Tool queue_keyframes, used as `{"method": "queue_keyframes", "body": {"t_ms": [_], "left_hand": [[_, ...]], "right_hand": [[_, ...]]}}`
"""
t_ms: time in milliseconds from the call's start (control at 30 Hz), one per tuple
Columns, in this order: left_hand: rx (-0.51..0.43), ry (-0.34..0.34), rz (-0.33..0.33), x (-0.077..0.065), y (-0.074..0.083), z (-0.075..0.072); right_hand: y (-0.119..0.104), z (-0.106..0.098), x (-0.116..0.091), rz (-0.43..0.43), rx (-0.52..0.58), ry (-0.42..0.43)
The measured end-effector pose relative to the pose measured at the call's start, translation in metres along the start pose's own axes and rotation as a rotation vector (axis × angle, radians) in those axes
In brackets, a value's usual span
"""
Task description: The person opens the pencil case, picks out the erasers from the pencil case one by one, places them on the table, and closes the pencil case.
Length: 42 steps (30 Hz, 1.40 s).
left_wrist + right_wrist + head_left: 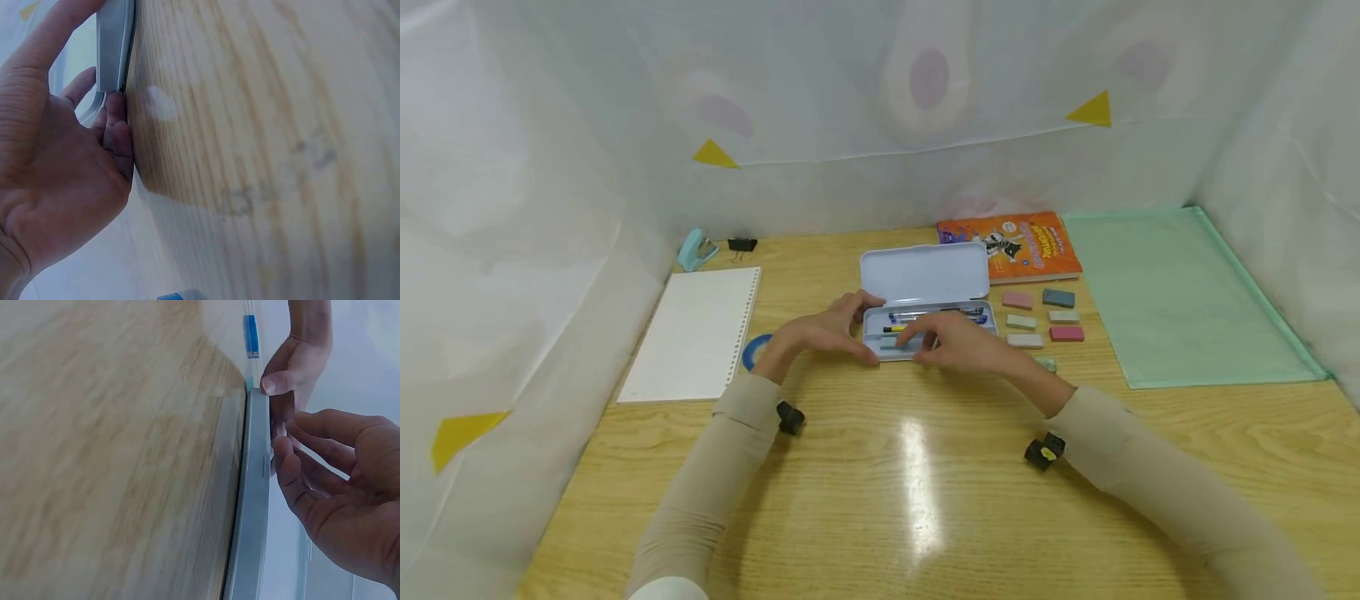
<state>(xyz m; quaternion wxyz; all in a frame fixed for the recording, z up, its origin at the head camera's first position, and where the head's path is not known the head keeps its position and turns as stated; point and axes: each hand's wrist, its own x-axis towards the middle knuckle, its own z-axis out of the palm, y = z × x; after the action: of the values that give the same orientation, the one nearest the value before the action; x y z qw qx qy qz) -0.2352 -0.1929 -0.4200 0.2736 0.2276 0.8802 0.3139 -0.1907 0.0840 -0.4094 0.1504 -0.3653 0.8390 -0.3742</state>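
An open pale blue pencil case lies on the table with its lid tilted back. My left hand holds its left end, thumb at the front corner and fingers by the back corner. Inside are several pens, a yellow-and-black item and a light blue eraser near the front. My right hand is bent over the case. Its index fingertip meets the eraser, while the thumb is lower, by the front rim. In the right wrist view the fingertips are partly hidden behind one another.
Several erasers lie right of the case, below an orange book. A green translucent pouch is farther right. On the left are a notebook, blue tape roll, stapler and binder clip.
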Motion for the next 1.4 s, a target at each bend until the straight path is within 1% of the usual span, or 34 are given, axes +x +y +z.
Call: {"method": "queue_keyframes", "body": {"t_ms": [133,333,400,567,633,700,833,967,1133,1200,1267,1400], "left_hand": [[-0.005,0.001,0.003,0.001,0.0,0.0],[0.001,-0.003,0.003,0.002,0.002,-0.002],[0.006,-0.003,0.007,0.002,0.002,-0.002],[0.005,-0.004,0.0,0.001,0.002,-0.002],[0.004,-0.005,-0.006,0.001,0.001,-0.002],[0.004,-0.006,-0.002,0.001,0.001,-0.002],[0.002,-0.006,0.01,0.001,0.0,-0.001],[0.001,-0.005,0.018,0.001,0.0,-0.001],[0.007,-0.002,0.013,0.0,-0.001,-0.001],[0.006,-0.001,0.01,0.0,-0.001,-0.001],[0.005,0.0,0.011,0.001,-0.001,-0.001],[0.0,-0.003,0.006,0.001,-0.001,-0.001]], "right_hand": [[-0.001,0.004,0.007,-0.02,-0.031,-0.027],[-0.001,0.006,0.008,-0.021,-0.039,-0.02],[-0.002,0.006,0.008,-0.013,-0.032,-0.003],[-0.003,0.006,0.01,0.048,-0.026,0.018],[-0.003,0.006,0.013,0.052,-0.046,0.01],[-0.003,0.007,0.016,0.035,-0.078,0.013],[-0.005,0.01,0.021,0.026,-0.101,0.04],[-0.005,0.014,0.025,0.041,-0.111,0.079],[-0.004,0.017,0.027,0.046,-0.124,0.125],[-0.003,0.018,0.026,0.042,-0.115,0.145],[-0.002,0.018,0.024,0.049,-0.082,0.163],[0.001,0.01,0.014,0.086,0.044,0.181]]}}
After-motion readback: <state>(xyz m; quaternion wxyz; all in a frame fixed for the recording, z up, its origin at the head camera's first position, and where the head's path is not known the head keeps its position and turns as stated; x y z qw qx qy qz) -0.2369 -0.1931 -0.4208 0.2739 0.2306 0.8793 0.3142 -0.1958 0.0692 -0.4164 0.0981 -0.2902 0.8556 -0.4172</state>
